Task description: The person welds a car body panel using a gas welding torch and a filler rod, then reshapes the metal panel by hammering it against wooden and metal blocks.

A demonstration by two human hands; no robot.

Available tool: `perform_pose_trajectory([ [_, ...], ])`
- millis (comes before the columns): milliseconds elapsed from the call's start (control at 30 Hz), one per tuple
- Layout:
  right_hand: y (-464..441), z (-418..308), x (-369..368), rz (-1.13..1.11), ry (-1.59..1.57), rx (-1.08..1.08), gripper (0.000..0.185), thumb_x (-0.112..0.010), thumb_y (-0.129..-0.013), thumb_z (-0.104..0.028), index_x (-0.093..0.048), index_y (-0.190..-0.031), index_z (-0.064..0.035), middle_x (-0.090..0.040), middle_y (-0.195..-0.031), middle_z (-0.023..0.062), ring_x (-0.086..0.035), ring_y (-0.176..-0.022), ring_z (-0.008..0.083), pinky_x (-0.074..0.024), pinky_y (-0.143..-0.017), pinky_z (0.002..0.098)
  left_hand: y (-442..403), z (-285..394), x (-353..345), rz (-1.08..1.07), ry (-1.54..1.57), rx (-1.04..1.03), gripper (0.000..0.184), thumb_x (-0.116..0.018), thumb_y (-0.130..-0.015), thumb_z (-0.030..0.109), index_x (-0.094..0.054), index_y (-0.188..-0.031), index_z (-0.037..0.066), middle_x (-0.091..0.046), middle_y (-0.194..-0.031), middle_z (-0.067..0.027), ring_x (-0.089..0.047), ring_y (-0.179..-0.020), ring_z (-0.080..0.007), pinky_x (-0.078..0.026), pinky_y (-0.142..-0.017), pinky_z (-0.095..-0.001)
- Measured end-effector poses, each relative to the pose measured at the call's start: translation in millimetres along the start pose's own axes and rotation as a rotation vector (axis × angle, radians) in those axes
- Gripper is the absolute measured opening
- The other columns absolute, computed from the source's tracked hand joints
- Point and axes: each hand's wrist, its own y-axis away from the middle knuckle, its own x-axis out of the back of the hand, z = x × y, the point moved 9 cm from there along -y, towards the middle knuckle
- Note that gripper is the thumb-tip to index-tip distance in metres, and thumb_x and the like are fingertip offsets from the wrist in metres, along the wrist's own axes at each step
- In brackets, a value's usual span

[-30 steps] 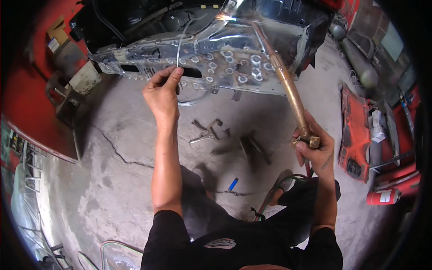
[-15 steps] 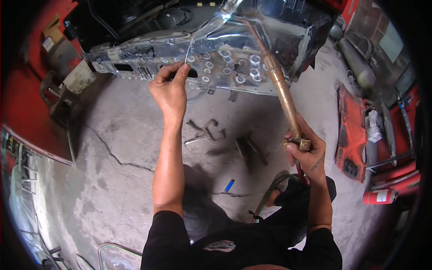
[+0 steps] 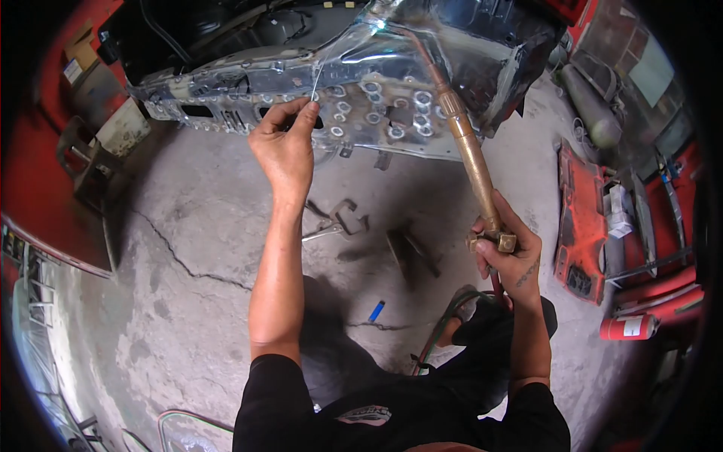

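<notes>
Fingers of the L hand [image 3: 285, 147], at 11 o'clock, are nearly shut: thumb & index pinch a thin rod [image 3: 318, 79], w/ the others curled in. R hand [image 3: 512, 260], btwn 3 & 4 o'clock, is closed round the valve end of a brass torch [image 3: 471, 154], thumb & fingers by the knobs [image 3: 507, 242].

Torch neck runs up twd 12 o'clock, where a bright glow [image 3: 379, 25] sits on the spot-marked metal panel [image 3: 361, 79]. Rod slants up twd 1 o'clock from the pinch; can't tell if its far end touches the metal.

Risks, my guess: pinch is light & rod thin, so a slip or wobble cd put the tip off the glow. Heat creeping down the rod, or bare knuckles brushing hot panel, cd burn the L hand. Thumb nudging a knob cd alter the flame. Too long on one spot cd burn thru or warp thin metal. Hoses [image 3: 452, 305] at 5 o'clock run close to the legs; a snag cd jerk the torch. Blue lighter-like item [image 3: 376, 310] lies on the floor [image 3: 203, 324] at 6 o'clock; sparks or hot drips reaching it = bad.
</notes>
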Motion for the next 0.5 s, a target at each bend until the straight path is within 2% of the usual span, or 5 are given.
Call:
perform_pose_trajectory([
  [267, -1.0, -3.8, 0.4, -0.015, 0.023, 0.037, 0.068, -0.069, -0.082, 0.002, -0.045, -0.146, 0.0047, -0.064, -0.102, 0.0115, -0.060, -0.064, 0.0109, -0.0479, -0.053, 0.0229, 0.6, -4.6, 1.0, -0.002, 0.022, 0.006, 0.016, -0.078, -0.087, 0.008, -0.075, -0.098, -0.003, -0.063, -0.071, 0.0009, -0.048, -0.060, -0.0042, -0.036, -0.054, -0.0205],
  [367, -0.5, -4.4, 1.8, -0.097, -0.036, 0.122, 0.067, -0.066, -0.084, -0.003, -0.043, -0.146, 0.0071, -0.064, -0.104, 0.0137, -0.060, -0.064, 0.0119, -0.0487, -0.054, 0.0236, 0.6, -6.5, 1.8, -0.002, 0.047, 0.024, 0.017, -0.078, -0.087, 0.008, -0.075, -0.098, -0.004, -0.063, -0.070, 0.0009, -0.048, -0.060, -0.0045, -0.036, -0.054, -0.0207],
  [500, 0.8, 0.5, 5.2, -0.076, -0.007, 0.102, 0.064, -0.061, -0.087, -0.006, -0.043, -0.146, 0.0076, -0.064, -0.105, 0.0163, -0.061, -0.063, 0.0130, -0.0487, -0.054, 0.0247, 1.5, -6.3, 1.1, -0.011, 0.046, 0.037, 0.017, -0.078, -0.087, 0.008, -0.075, -0.098, -0.004, -0.062, -0.070, 0.0006, -0.048, -0.060, -0.0048, -0.036, -0.054, -0.0209],
])
